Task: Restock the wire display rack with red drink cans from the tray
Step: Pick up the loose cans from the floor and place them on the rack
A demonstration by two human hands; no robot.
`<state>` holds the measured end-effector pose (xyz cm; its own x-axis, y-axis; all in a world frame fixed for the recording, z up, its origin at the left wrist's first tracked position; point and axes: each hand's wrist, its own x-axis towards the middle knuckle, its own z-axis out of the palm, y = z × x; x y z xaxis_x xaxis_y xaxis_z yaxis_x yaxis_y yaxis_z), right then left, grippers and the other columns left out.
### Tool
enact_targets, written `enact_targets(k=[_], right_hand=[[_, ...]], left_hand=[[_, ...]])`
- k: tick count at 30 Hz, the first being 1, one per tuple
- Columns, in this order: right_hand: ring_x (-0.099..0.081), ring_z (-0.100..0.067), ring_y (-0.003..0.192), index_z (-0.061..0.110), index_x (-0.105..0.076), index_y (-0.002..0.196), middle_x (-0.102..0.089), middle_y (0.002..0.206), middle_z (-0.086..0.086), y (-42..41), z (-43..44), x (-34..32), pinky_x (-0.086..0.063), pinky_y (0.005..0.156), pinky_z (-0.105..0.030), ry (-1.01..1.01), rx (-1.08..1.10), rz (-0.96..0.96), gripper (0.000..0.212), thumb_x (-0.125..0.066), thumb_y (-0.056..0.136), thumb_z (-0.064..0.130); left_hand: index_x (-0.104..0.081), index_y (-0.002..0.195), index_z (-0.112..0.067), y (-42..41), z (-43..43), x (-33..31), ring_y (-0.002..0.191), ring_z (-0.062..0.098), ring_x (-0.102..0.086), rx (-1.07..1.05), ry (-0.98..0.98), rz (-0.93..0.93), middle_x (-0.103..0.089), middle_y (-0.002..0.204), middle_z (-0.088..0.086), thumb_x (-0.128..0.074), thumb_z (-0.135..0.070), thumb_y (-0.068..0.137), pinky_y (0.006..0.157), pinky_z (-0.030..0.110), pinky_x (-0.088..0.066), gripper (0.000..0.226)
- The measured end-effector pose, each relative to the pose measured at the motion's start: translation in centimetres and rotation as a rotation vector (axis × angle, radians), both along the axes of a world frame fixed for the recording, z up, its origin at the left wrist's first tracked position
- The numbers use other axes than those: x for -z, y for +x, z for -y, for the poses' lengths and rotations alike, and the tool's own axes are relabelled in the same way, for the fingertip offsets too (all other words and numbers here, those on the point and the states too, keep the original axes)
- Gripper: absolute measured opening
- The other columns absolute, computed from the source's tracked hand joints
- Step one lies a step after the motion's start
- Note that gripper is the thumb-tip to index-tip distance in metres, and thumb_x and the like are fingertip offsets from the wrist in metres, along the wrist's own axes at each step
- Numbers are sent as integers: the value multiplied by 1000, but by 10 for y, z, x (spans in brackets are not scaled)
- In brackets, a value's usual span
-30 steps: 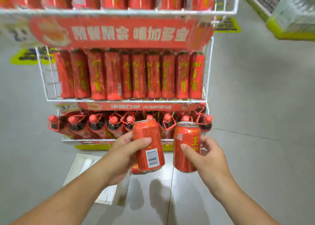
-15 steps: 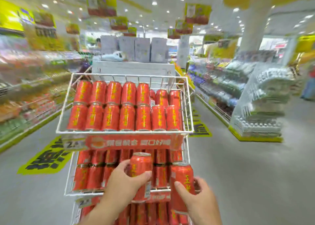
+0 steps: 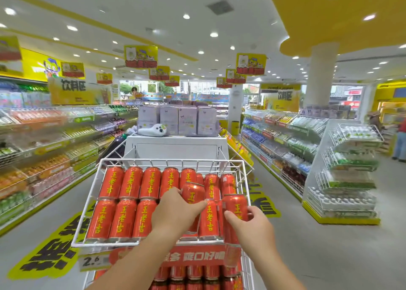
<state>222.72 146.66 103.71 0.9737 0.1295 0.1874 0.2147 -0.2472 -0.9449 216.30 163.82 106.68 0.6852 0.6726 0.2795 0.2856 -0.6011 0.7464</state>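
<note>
Curling my left hand (image 3: pixel 178 211) round one can (image 3: pixel 194 193) and my right hand (image 3: pixel 250 226) round another can (image 3: pixel 236 206), I judge the rack (image 3: pixel 153 160) nearly full, only right-side gaps left.

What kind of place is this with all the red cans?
Most likely a supermarket. Long shelves of packaged goods line both sides, hanging signs dangle from the ceiling, and the wire rack of red cans carries a price tag.
</note>
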Motion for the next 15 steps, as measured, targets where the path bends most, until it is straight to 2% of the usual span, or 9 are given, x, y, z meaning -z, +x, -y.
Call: enact_targets(k=[3,6,8,10,13,15], right_hand=[[-56,-5,74,21,-53,96,-53,80,20,43,-12,-5,-46,77,-32,12,-12,24,34,-79,81,36],[-59,-20,99,15,-56,126,-62,104,7,84,-32,-5,-41,81,-31,6,-5,30,59,-77,79,45],[-57,-20,102,11,-54,134,-61,111,-1,103,-45,-7,-40,82,-30,22,-8,35,69,-77,79,45],[-60,-19,99,12,-57,130,-64,110,-1,123,-57,-8,-41,79,-29,22,-11,29,64,-78,79,44],[-58,-3,74,19,-60,101,-65,89,8,144,-70,-11,-40,61,-28,19,9,1,37,-77,78,43],[-58,-2,71,20,-61,94,-67,87,5,153,-77,-11,-40,57,-25,14,21,-20,33,-77,77,44]], left_hand=[[-58,123,-22,42,-5,0,103,19,-65,-39,24,27,-67,115,-7,-67,-80,59,81,36,-52,86],[-55,132,-19,79,-10,0,116,22,-61,-72,19,65,-63,128,-1,-69,-76,65,88,35,-48,89],[-56,133,-15,98,-15,0,120,24,-59,-96,15,81,-62,131,2,-72,-73,67,90,35,-47,90],[-57,133,-14,118,-18,2,118,24,-59,-123,16,90,-60,130,3,-72,-73,65,91,37,-49,91],[-57,134,-15,137,-21,7,116,25,-60,-163,29,67,-58,129,4,-71,-75,66,90,37,-50,92],[-59,132,-18,144,-22,10,115,24,-62,-208,70,31,-59,127,2,-68,-77,66,87,37,-50,89]])
